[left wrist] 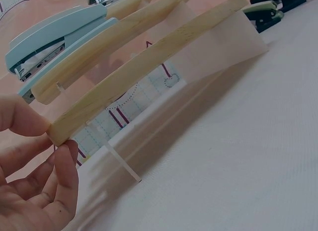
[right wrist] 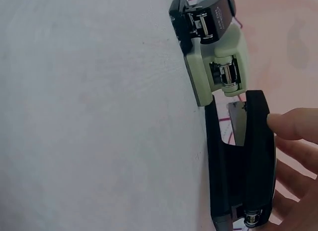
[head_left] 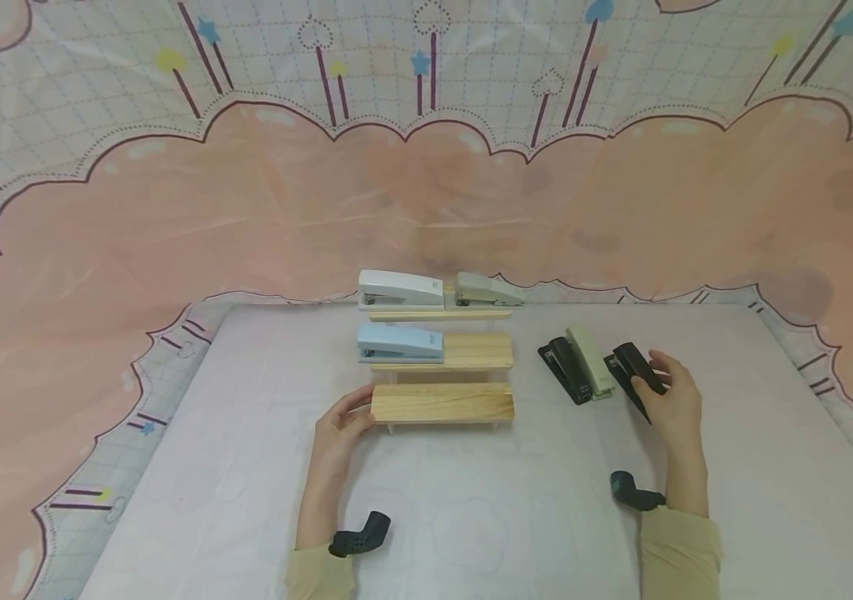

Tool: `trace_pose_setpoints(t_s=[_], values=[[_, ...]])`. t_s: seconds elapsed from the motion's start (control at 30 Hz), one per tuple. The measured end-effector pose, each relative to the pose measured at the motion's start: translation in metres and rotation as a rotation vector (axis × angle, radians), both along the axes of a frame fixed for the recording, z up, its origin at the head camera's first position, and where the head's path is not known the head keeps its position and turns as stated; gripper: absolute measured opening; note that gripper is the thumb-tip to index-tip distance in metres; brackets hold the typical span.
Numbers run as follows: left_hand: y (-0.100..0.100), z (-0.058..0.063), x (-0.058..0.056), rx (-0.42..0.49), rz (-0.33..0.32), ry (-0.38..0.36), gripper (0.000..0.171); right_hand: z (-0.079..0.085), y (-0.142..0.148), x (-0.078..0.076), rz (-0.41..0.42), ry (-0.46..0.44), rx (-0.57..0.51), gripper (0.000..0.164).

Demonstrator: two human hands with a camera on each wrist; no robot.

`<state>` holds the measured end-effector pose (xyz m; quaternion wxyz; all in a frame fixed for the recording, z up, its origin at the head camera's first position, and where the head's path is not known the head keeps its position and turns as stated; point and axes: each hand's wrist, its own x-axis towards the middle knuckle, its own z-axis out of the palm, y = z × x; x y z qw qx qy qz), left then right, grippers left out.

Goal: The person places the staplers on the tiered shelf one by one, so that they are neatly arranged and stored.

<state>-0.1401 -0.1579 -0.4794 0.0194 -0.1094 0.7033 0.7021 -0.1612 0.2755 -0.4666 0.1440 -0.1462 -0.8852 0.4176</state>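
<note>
My left hand [head_left: 339, 429] pinches the left end of the lowest wooden shelf board [head_left: 443, 403], thumb above and curled fingers below, as the left wrist view shows. On the right, my right hand [head_left: 675, 400] holds a black stapler [head_left: 632, 371] by its upper arm; its base is at the tabletop. Just left of it stand a pale green stapler [head_left: 589, 361] and a second black stapler [head_left: 564, 370], side by side. A light blue stapler [head_left: 400, 343] lies on the left part of the middle board [head_left: 479, 351].
On the top board [head_left: 441, 316] sit a white stapler [head_left: 400, 290] and a grey-green stapler [head_left: 488, 290]. Clear supports [left wrist: 117, 154] hold up the boards. A white cloth [head_left: 246, 467] covers the table, with a patterned peach sheet [head_left: 426, 200] behind. Black wrist cameras [head_left: 361, 535] are on both arms.
</note>
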Motion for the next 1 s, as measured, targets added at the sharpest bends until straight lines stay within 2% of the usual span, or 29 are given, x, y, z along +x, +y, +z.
trace_pose_setpoints(t_s=[0.3,1.0], values=[[0.0004,0.0012,0.0003,-0.006,0.001,-0.004,0.048,0.0004,-0.0003,-0.0005,0.002,-0.082,-0.006,0.053],[0.0005,-0.0004,-0.0004,-0.008,0.013,0.001,0.048,-0.0031,-0.0011,-0.0028,-0.028,-0.103,-0.02,0.051]])
